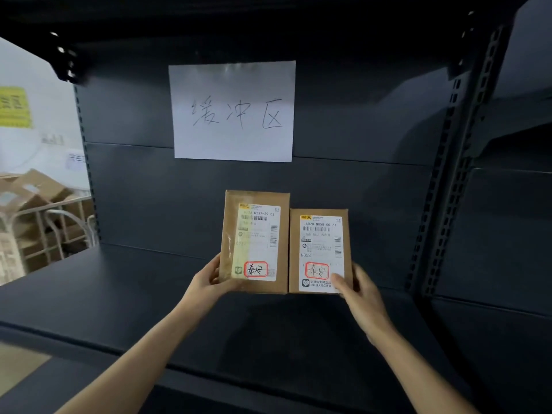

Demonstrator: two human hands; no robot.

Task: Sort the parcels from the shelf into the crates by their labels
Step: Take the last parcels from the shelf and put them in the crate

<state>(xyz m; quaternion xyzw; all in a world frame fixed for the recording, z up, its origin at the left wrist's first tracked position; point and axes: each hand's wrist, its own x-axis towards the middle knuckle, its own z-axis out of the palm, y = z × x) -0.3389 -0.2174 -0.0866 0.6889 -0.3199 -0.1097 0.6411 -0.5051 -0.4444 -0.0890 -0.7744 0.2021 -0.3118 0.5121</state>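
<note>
Two brown cardboard parcels are held side by side above the dark shelf board (125,294), label faces toward me. My left hand (209,279) grips the taller left parcel (230,234) at its lower left corner. My right hand (360,294) grips the shorter right parcel (294,249) at its lower right corner, thumb on the label. Each white shipping label carries a barcode and a red-outlined box with handwritten characters. No crates are in view.
A white paper sign (233,112) with handwritten characters is taped to the shelf's dark back panel. A perforated upright (448,180) bounds the bay on the right, with another shelf bay beyond. At the left, stacked cardboard boxes sit in a wire cage (44,216).
</note>
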